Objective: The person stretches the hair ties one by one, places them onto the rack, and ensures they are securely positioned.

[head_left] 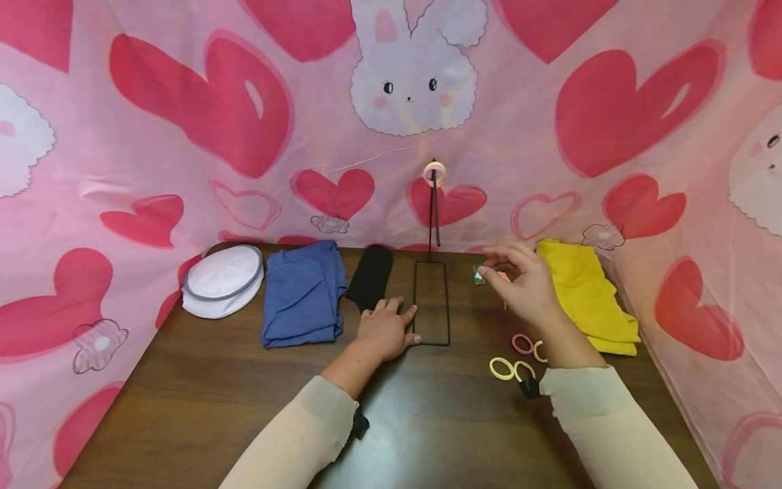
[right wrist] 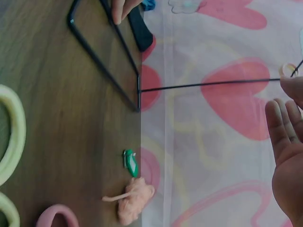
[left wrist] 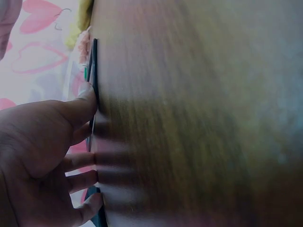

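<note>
sleeves [head_left: 293,435]: long, cream, close-fitted, worn to both wrists | straps [head_left: 529,387]: black, small, noted at each cuff | hands: bare

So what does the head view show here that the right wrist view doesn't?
Only the head view shows the white cap, blue cloth, yellow cloth and the left hand pressing flat beside the wire stand's base. Only the right wrist view shows plainly the green clip and the pink scrunchie lying at the table edge. Both show the stand, the hair ties and the right hand raised off the table.
</note>
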The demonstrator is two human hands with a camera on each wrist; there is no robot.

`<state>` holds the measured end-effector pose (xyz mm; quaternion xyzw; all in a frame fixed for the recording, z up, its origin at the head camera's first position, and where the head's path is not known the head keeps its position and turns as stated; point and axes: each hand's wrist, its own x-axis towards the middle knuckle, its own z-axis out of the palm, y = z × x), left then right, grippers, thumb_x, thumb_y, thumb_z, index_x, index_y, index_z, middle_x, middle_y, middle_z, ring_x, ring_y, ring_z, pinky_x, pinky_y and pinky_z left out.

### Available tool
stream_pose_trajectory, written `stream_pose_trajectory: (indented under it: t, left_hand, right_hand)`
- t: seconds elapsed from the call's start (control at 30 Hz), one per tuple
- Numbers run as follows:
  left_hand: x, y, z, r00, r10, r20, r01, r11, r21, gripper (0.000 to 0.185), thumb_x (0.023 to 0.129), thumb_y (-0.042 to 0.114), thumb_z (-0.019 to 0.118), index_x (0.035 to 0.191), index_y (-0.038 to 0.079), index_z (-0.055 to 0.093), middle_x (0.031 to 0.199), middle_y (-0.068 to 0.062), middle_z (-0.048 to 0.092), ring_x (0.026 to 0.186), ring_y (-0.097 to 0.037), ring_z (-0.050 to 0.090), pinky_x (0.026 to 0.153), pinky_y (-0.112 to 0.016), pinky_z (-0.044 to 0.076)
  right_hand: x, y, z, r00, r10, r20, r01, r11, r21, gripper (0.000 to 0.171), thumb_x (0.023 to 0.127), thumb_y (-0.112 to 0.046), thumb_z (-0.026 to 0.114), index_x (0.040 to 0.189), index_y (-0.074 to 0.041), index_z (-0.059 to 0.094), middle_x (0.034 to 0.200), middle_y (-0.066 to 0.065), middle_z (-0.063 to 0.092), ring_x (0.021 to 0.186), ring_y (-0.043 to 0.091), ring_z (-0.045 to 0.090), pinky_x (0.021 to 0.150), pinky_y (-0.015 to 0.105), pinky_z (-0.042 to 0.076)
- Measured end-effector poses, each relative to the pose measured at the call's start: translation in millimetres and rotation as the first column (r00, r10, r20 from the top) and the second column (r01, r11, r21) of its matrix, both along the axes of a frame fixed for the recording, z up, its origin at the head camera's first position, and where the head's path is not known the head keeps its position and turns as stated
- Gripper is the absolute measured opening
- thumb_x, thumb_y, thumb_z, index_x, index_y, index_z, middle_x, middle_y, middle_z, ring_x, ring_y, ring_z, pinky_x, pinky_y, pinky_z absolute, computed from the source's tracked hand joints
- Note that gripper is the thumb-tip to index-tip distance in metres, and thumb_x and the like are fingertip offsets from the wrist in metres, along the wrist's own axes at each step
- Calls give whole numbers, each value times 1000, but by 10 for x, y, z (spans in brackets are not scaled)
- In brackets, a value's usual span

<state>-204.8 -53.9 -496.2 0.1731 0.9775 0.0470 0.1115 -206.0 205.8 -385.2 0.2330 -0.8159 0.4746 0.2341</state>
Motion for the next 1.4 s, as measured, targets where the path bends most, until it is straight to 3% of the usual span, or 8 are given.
stream_pose_trajectory:
  t: [0.23, 0.47, 0.83, 1.0, 1.1, 1.4]
  left_hand:
    - [-16, -1, -5, 1000, -5, -5, 5, 1000, -1, 71, 99, 65, 52, 162, 35, 37, 168, -3, 30, 150, -30, 31, 108, -56, 37]
    - [-37, 17, 29, 1000, -1, -11, 1, 1000, -1, 71, 99, 65, 53, 162, 36, 37, 168, -3, 30, 150, -30, 30, 109, -56, 36]
    - [-54, 21, 17, 1000, -5, -13, 5, 1000, -12, 72, 99, 66, 52, 162, 36, 36, 168, -3, 30, 150, -29, 30, 108, -55, 37]
    - [-54, 18, 8, 1000, -8, -6, 8, 1000, -8, 72, 99, 66, 52, 162, 36, 36, 169, -3, 29, 151, -30, 30, 109, -56, 36]
    - [-40, 16, 5, 1000, -9, -5, 9, 1000, -7, 72, 99, 66, 52, 162, 36, 36, 168, -3, 30, 151, -30, 30, 109, -56, 36]
    - [-3, -12, -40, 1000, -3, -9, 3, 1000, -6, 72, 99, 66, 53, 162, 36, 38, 167, -3, 31, 150, -29, 32, 107, -56, 38]
  right_hand:
    - [4, 281, -296, 1000, 16, 22, -17, 997, 69, 35, 78, 15, 83, 111, 6, 74, 103, 19, 71, 84, 25, 69, 74, 13, 54]
    - [10, 575, -571, 998, 27, 50, -35, 985, 166, 36, 78, 7, 87, 111, -4, 77, 106, 10, 73, 85, 23, 71, 80, 18, 56]
    - [155, 883, -769, 993, 9, 119, -61, 894, 444, 39, 78, -8, 91, 115, -14, 78, 111, -4, 75, 101, 22, 69, 93, 10, 41]
    - [219, 948, -848, 980, -5, 199, -96, 863, 496, 42, 80, -13, 91, 119, -13, 77, 113, -4, 74, 103, 20, 68, 92, 27, 50]
    - [250, 980, -898, 979, -2, 203, -106, 848, 519, 42, 80, -14, 91, 120, -13, 77, 114, -4, 74, 103, 20, 66, 90, 40, 52]
    - [320, 1084, -968, 973, 32, 228, -161, 802, 576, 50, 77, -11, 91, 123, -10, 74, 117, -2, 73, 107, 23, 64, 92, 46, 50]
